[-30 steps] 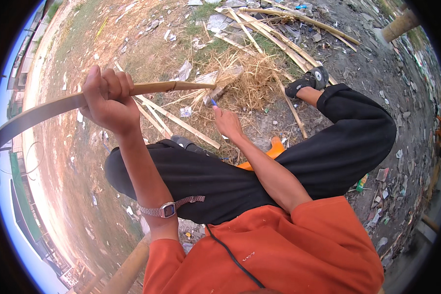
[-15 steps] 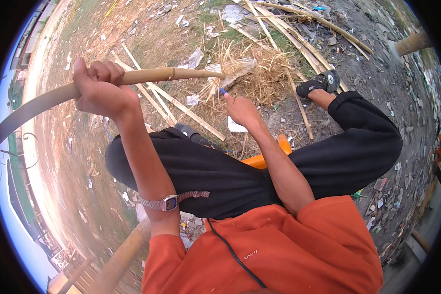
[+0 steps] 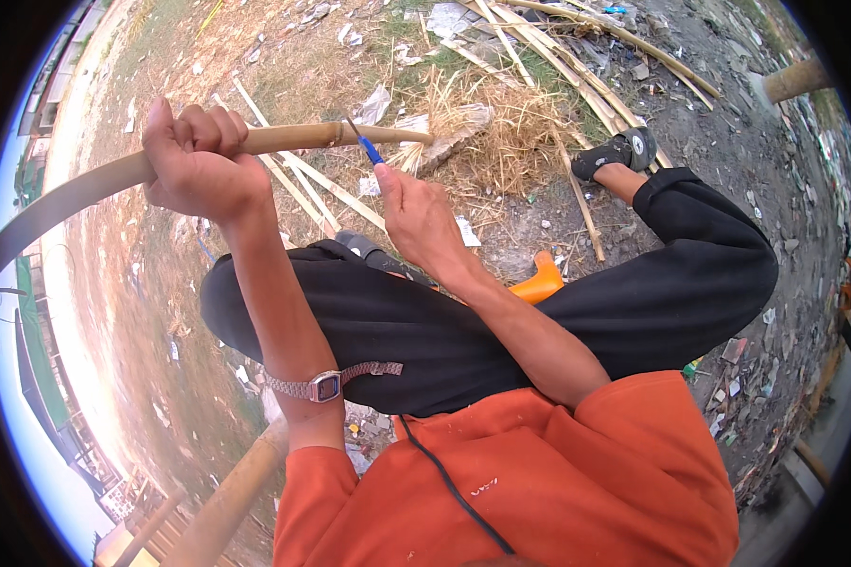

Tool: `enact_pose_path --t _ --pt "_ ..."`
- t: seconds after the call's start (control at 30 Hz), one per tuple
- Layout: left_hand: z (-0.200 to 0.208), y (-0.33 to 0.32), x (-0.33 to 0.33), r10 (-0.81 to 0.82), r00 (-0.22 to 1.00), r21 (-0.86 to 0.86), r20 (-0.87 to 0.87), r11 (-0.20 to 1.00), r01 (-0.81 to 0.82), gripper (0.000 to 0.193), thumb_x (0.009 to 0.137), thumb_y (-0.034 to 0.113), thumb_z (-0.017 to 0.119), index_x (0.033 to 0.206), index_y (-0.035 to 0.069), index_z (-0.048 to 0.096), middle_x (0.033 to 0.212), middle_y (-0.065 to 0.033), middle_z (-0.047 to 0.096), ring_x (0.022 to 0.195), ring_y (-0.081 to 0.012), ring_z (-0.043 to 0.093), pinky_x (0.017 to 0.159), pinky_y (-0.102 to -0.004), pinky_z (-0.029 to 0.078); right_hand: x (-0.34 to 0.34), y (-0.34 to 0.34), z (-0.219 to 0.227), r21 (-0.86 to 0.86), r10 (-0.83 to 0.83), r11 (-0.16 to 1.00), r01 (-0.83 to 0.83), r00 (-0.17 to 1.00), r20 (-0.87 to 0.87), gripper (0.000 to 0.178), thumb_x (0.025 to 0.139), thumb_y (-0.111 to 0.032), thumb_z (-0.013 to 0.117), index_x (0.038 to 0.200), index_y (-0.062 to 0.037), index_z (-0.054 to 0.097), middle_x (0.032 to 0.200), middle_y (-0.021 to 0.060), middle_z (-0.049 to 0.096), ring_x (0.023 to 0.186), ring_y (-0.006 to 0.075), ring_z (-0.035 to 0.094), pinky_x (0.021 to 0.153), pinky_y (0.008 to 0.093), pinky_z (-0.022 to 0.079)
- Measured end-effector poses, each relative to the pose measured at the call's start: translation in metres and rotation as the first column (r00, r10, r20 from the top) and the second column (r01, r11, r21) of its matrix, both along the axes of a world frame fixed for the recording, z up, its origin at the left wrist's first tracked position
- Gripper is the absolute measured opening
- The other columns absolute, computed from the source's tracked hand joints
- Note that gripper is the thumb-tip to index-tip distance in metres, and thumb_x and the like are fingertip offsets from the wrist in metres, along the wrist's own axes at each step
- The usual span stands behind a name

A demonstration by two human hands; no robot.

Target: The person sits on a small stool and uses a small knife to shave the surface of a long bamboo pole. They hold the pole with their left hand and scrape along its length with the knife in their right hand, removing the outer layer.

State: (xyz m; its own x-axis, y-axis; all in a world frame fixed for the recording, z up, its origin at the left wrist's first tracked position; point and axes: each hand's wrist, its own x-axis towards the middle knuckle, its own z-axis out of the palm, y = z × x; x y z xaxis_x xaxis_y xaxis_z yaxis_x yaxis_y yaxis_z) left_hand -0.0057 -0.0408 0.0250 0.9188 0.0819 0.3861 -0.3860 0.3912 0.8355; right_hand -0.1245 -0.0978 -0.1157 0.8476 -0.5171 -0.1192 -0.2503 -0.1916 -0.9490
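My left hand [image 3: 199, 163] is closed around a long bamboo piece [image 3: 298, 138], which curves from the left rim toward the middle. Its far tip reaches a rough grey slab [image 3: 461, 134] on the ground. My right hand [image 3: 422, 219] grips a small knife [image 3: 370, 149] with a blue handle. The knife's thin dark blade lies at the bamboo, close to a node; whether it cuts in cannot be made out. Straw-coloured shavings [image 3: 529, 132] are heaped around the slab.
Split bamboo strips [image 3: 577, 80] lie at the far right, with more strips [image 3: 303, 184] beyond my left knee. Part of an orange seat [image 3: 539, 280] shows between my legs. A thick pole [image 3: 232, 496] stands at lower left. Litter is scattered over the dirt.
My right hand has moved left and up, bringing the knife from near the slab back along the bamboo toward my left hand. The left hand keeps its hold with little movement.
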Motion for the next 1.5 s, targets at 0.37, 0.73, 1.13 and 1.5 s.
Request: enact_pose_path --t 0.37,0.73,1.13,1.5 --pt "-0.004 0.005 0.006 -0.084 0.994 -0.081 0.073 0.993 0.09 0.044 0.087 0.014 0.051 0.053 0.017 0.023 0.043 0.0046 0.02 0.037 -0.0064 0.016 0.037 -0.0268 0.015 0.005 0.008 -0.001 -0.108 -0.063 0.991 0.074 0.992 0.105 0.046 0.096 -0.031 0.042 0.071 0.0044 0.056 0.056 0.0293 0.053 0.057 0.0465 0.056 0.055 0.0509 0.045" --pt "-0.002 0.005 0.001 -0.116 0.988 -0.047 0.097 0.992 0.121 0.045 0.088 0.014 0.05 0.052 0.017 0.021 0.044 0.0045 0.019 0.037 -0.0062 0.016 0.037 -0.0266 0.015 0.002 0.008 -0.005 -0.027 -0.092 0.995 0.094 0.993 0.071 0.048 0.096 -0.034 0.041 0.074 0.0053 0.057 0.058 0.0292 0.054 0.059 0.0468 0.056 0.058 0.0511 0.044" --pt "-0.001 -0.003 -0.003 -0.141 0.987 -0.028 0.071 0.989 0.143 0.045 0.089 0.015 0.048 0.055 0.017 0.02 0.045 0.0044 0.018 0.038 -0.0065 0.015 0.038 -0.0263 0.014 0.0 -0.023 -0.043 -0.053 -0.103 0.994 0.096 0.982 -0.161 0.056 0.096 -0.039 0.035 0.077 0.0055 0.062 0.068 0.0307 0.058 0.071 0.0475 0.058 0.07 0.0512 0.044" --pt "-0.001 -0.004 -0.008 -0.229 0.967 -0.014 0.112 0.973 0.232 0.044 0.089 0.013 0.048 0.055 0.016 0.02 0.046 0.0041 0.018 0.038 -0.0064 0.014 0.038 -0.0261 0.014 0.005 -0.021 -0.024 -0.042 -0.089 0.995 0.088 0.996 -0.017 0.058 0.096 -0.038 0.033 0.073 0.0069 0.062 0.065 0.0319 0.056 0.065 0.0465 0.058 0.065 0.053 0.044"
